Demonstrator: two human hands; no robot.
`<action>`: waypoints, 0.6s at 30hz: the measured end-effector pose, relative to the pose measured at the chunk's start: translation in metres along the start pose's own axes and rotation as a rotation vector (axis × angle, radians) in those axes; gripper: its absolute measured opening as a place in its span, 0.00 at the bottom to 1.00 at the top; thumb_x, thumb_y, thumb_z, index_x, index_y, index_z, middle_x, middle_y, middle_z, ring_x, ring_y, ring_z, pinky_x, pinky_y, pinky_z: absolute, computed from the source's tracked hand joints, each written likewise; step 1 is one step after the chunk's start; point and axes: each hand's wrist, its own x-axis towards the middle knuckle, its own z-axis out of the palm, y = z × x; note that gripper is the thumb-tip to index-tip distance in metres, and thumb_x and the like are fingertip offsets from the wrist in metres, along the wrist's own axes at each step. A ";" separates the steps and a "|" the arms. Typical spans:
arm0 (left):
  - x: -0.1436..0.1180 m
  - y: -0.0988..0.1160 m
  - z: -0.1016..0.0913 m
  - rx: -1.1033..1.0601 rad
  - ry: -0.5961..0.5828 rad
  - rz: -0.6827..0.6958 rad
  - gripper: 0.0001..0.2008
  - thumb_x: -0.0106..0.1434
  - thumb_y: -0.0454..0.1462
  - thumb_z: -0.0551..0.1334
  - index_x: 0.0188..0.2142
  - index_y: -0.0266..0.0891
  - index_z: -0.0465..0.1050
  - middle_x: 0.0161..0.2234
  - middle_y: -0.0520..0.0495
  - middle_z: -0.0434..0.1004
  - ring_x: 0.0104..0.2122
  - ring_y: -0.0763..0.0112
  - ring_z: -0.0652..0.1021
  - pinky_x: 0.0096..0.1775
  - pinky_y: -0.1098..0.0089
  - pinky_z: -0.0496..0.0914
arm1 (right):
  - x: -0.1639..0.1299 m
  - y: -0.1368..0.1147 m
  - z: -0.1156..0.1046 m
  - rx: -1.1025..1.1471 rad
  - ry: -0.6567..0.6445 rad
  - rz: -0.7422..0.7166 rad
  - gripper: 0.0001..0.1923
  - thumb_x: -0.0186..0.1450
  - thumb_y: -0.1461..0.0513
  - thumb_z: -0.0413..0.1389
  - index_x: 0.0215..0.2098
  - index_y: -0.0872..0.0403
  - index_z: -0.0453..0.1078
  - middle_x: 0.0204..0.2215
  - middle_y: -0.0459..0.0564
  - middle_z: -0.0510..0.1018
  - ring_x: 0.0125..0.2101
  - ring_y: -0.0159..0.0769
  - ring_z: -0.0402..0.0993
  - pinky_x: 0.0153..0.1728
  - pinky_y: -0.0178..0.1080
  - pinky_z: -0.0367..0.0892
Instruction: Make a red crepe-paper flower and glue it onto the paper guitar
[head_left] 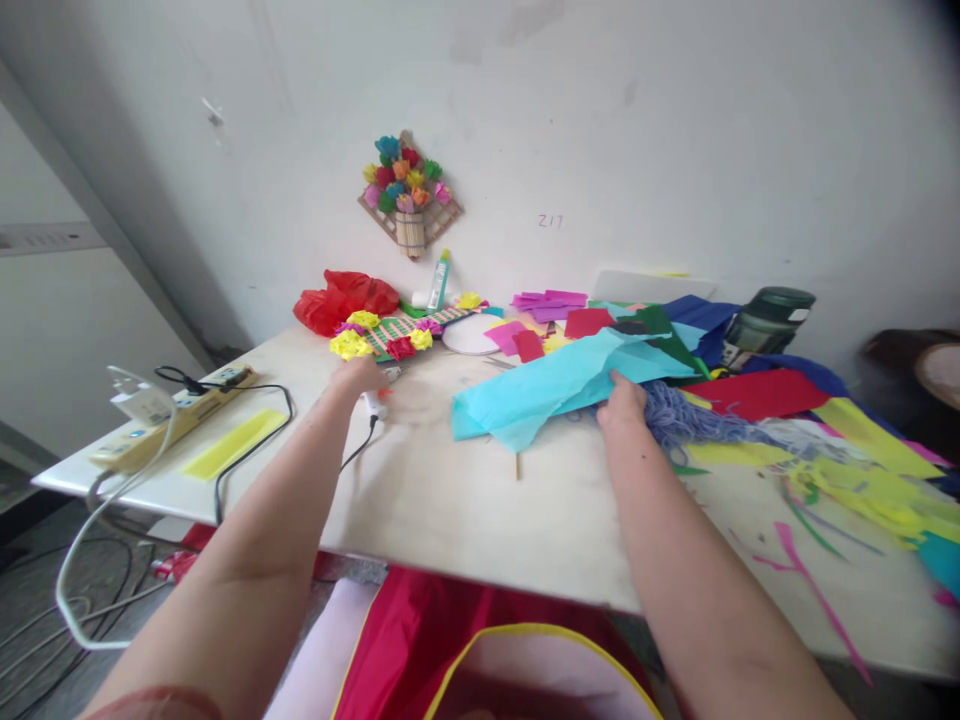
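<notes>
- Hands reach out apart: the left hand [358, 377] at centre left rests on a small white tool with a black cord [373, 404], seemingly grasping it, though its fingers are blurred.
- Right hand [622, 402] at centre presses on the light blue tissue paper [555, 385], pinning the sheet flat on the table [450, 500].
- Faint red writing [550, 221] on the wall reads roughly "217".

red plastic bag [346, 300] lying by wall | power strip [174, 415] sitting at table's [465, 510] left edge | paper-flower plaque [409, 195] hanging on wall | green flask [766, 322] standing at right
</notes>
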 end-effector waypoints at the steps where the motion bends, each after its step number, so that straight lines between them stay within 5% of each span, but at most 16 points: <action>1: 0.000 -0.001 0.002 0.069 -0.045 -0.032 0.18 0.46 0.38 0.67 0.38 0.37 0.77 0.39 0.35 0.80 0.43 0.45 0.78 0.39 0.62 0.71 | 0.000 0.000 0.000 0.003 0.001 -0.001 0.13 0.59 0.71 0.55 0.41 0.58 0.73 0.37 0.47 0.80 0.33 0.30 0.77 0.38 0.36 0.77; 13: 0.005 -0.040 -0.009 0.256 -0.148 0.013 0.35 0.47 0.36 0.65 0.57 0.28 0.71 0.50 0.30 0.77 0.46 0.50 0.78 0.40 0.67 0.70 | 0.001 0.000 -0.001 -0.012 -0.011 0.022 0.15 0.59 0.71 0.54 0.44 0.56 0.72 0.35 0.45 0.79 0.30 0.29 0.76 0.29 0.32 0.77; 18: 0.001 -0.031 -0.018 0.214 -0.119 0.105 0.34 0.44 0.40 0.68 0.54 0.34 0.75 0.49 0.34 0.78 0.46 0.49 0.78 0.41 0.67 0.70 | 0.003 0.002 -0.001 -0.012 -0.018 0.016 0.15 0.59 0.70 0.54 0.44 0.57 0.72 0.36 0.45 0.79 0.31 0.29 0.76 0.30 0.33 0.77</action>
